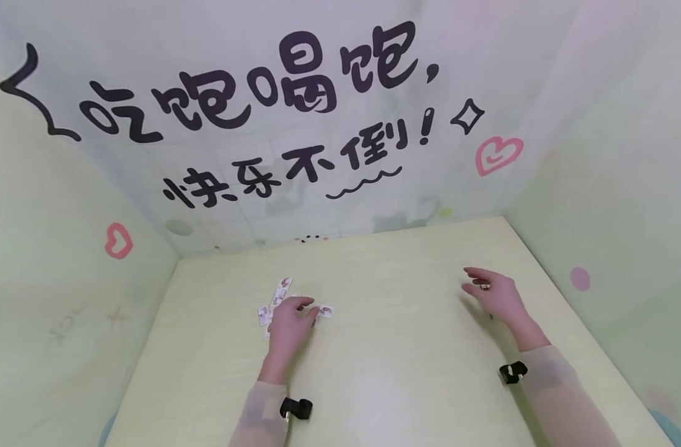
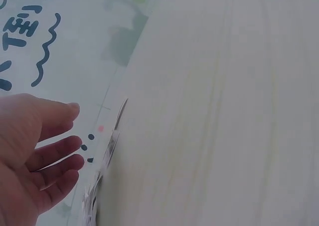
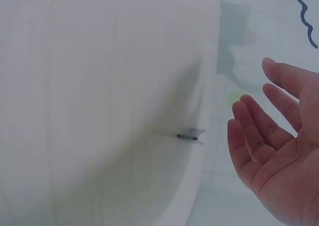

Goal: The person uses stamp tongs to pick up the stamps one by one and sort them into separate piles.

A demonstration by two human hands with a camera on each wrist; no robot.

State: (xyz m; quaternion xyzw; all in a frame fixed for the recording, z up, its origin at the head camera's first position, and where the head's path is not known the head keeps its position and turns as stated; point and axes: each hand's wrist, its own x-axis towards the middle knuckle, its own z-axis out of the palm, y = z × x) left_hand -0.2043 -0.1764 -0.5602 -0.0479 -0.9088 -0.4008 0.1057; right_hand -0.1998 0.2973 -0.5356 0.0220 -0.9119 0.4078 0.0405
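My left hand [image 1: 287, 328] hovers over a loose spread of small white printed cards [image 1: 284, 285] at the left of the table. Its fingers are relaxed and slightly bent, with nothing between thumb and fingers in the left wrist view, where the cards [image 2: 103, 166] appear edge-on beyond the fingertips. To the right, my right hand [image 1: 498, 299] is held above the table, palm empty and fingers loosely bent. Close beneath it lies a small object with a dark bar and shiny flared ends [image 3: 188, 136], mostly covered by the hand in the head view.
The pale wooden table [image 1: 385, 347] is enclosed by printed fabric walls [image 1: 340, 205] at the back and both sides. Black wrist straps [image 1: 297, 408] sit on both sleeves. Black lettering [image 1: 306, 74] covers the back wall.
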